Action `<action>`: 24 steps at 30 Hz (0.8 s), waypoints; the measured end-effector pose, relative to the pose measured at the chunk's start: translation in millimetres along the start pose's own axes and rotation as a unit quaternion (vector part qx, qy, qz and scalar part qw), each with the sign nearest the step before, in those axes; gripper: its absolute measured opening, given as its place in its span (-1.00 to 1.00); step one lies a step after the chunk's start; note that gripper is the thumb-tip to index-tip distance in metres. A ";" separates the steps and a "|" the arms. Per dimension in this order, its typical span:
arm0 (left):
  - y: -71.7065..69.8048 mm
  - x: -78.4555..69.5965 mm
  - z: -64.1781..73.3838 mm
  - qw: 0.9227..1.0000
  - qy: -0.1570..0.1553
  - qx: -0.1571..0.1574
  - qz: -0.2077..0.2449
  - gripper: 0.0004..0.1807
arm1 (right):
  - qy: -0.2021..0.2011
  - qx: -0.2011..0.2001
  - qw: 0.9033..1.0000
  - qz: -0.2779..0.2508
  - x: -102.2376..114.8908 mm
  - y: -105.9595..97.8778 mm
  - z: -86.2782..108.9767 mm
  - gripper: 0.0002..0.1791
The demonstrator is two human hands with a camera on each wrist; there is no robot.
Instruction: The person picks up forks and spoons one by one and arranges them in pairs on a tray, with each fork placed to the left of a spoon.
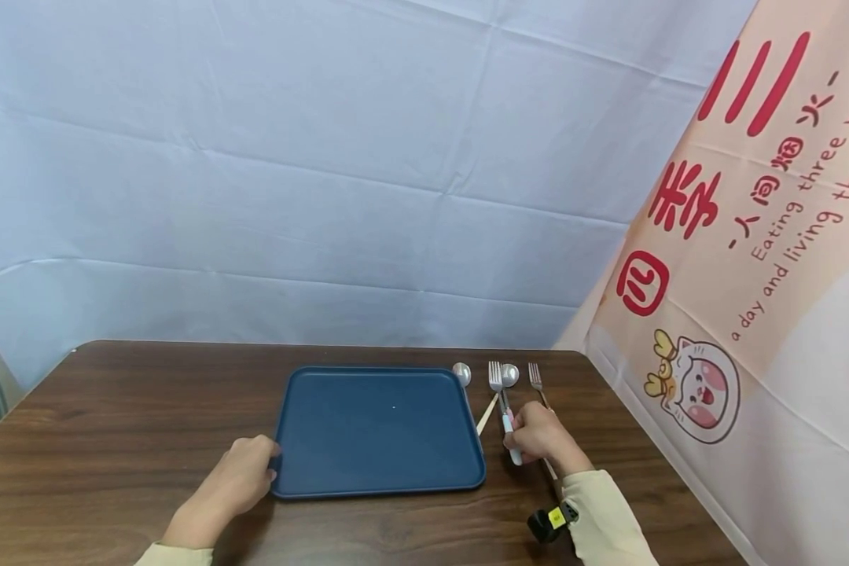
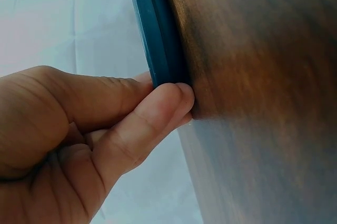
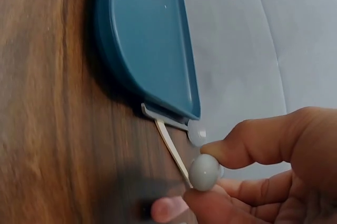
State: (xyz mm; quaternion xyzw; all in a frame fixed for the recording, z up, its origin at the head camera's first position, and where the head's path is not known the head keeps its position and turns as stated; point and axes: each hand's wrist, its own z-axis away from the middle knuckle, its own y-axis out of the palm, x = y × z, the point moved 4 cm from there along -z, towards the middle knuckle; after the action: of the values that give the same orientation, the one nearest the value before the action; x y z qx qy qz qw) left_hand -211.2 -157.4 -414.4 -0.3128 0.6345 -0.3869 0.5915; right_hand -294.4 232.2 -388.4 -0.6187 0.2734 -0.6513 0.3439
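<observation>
Pale sleeves (image 1: 611, 519) seen along the bottom edge, blue tray (image 1: 378, 432) sat lower middle of the frame, both hands occupied.
So, the tray's left edge is pinched between thumb and fingers of the left hand (image 1: 242, 475), grip clamped on the rim. Lower right of the frame, a white-handled fork (image 1: 507, 427) is held by the right hand (image 1: 540, 434), grip together on the handle near its end; whether it's been lifted off the dark wood surface (image 1: 127, 409) can't be told. Just right of the tray, two spoons (image 1: 462, 373), a cream handle (image 1: 488, 414) and another fork (image 1: 535, 377) can be spotted.
</observation>
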 end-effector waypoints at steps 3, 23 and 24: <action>0.1 0.2 -0.2 1.000 0.000 0.000 -0.001 -0.70 | 0.001 0.000 1.000 -0.007 2.4 4.6 -0.6 -0.87; 1.5 0.8 -1.0 1.000 -0.004 0.002 0.000 -0.70 | -0.026 0.027 0.999 -0.001 26.8 24.2 0.8 -0.83; 1.5 0.8 -1.0 1.000 -0.002 0.001 0.000 -0.70 | -0.028 0.029 0.999 -0.001 27.7 25.4 0.3 -0.83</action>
State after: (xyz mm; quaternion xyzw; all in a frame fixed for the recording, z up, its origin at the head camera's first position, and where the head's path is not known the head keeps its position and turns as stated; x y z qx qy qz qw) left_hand -212.2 -157.3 -416.0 -0.3132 0.6329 -0.3864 0.5934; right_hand -291.3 194.8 -391.1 -0.6267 0.2444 -0.6417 0.3685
